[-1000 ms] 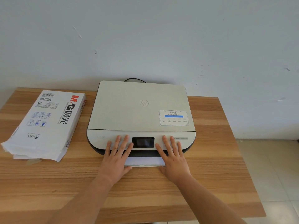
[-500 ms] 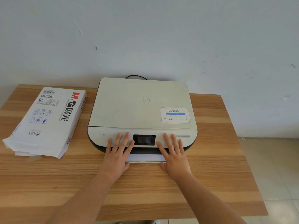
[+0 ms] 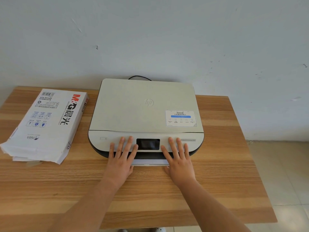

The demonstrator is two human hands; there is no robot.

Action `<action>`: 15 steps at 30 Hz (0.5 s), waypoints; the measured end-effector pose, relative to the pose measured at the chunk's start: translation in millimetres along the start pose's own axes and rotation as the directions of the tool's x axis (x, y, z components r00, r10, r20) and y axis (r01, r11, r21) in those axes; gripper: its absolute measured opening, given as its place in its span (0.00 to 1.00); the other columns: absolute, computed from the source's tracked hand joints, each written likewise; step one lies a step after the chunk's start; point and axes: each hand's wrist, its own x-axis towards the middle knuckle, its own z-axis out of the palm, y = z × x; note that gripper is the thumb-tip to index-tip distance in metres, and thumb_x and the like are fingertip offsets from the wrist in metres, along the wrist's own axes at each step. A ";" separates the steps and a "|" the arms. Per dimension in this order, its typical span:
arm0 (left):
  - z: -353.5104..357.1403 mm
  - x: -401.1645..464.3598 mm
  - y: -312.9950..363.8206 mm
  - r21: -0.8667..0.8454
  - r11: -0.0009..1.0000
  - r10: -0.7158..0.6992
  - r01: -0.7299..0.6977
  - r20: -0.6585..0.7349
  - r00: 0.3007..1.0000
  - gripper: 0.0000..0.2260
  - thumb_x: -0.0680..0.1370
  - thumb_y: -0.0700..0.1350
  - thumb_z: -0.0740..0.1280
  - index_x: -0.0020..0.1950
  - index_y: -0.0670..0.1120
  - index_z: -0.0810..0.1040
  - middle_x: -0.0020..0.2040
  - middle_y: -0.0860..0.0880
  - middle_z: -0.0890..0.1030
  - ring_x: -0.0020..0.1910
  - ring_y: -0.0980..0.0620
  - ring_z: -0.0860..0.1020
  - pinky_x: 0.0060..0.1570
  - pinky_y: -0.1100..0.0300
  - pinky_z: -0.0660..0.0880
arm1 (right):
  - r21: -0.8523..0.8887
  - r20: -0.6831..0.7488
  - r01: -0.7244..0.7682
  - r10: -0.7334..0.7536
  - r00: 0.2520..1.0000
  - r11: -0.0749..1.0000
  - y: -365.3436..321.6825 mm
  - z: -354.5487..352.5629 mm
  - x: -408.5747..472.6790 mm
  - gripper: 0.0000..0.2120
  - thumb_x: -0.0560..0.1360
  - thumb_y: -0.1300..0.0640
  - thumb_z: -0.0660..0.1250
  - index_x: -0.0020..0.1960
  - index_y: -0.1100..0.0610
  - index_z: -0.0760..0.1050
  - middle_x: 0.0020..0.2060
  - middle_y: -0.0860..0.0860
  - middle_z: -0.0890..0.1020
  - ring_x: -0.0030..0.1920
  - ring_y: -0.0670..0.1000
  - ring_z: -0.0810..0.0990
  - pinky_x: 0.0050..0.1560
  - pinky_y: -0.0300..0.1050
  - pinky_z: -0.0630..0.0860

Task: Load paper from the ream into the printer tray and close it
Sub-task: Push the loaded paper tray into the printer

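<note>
A flat white printer sits at the back middle of the wooden table. Its paper tray sticks out a short way at the front, with white paper showing in it. My left hand lies flat with fingers spread on the printer's front panel, left of the small dark screen, the palm over the tray's left end. In the same way my right hand rests to the right of the screen, over the tray's right end. The opened white paper ream lies on the table to the left of the printer.
The wooden table stands against a pale wall. A black cable loops behind the printer. The table's right edge drops to a tiled floor. Bare wood lies in front of the printer and to its right.
The tray's visible front strip has grown shorter as it slid in under the printer. Both hands stay flat at the front panel, and the view has shifted slightly.
</note>
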 end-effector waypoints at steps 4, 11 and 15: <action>1.0 1.6 0.2 0.014 1.000 -0.015 0.015 0.009 1.000 0.46 0.65 0.46 0.78 0.75 0.48 0.54 0.78 0.42 0.42 0.76 0.37 0.44 0.69 0.33 0.50 | 0.007 -0.008 -0.012 0.013 1.000 1.000 -1.4 1.2 0.9 0.44 0.69 0.45 0.74 0.77 0.50 0.53 0.78 0.58 0.41 0.76 0.65 0.43 0.72 0.68 0.53; 2.5 1.0 0.5 0.036 0.999 -0.027 0.026 0.007 1.000 0.45 0.66 0.46 0.78 0.75 0.48 0.54 0.78 0.43 0.40 0.76 0.38 0.44 0.70 0.33 0.48 | 0.002 -0.026 -0.018 0.018 0.999 1.000 -3.6 4.3 2.5 0.44 0.69 0.47 0.74 0.77 0.51 0.53 0.77 0.58 0.39 0.76 0.65 0.43 0.71 0.70 0.52; 5.4 1.9 1.0 0.029 0.999 -0.026 0.026 -0.025 0.999 0.45 0.65 0.45 0.78 0.75 0.47 0.55 0.78 0.44 0.38 0.76 0.38 0.45 0.70 0.34 0.45 | -0.006 -0.057 -0.021 0.020 0.998 1.000 -4.4 6.3 3.6 0.42 0.69 0.49 0.74 0.76 0.51 0.56 0.77 0.59 0.43 0.76 0.66 0.47 0.71 0.71 0.55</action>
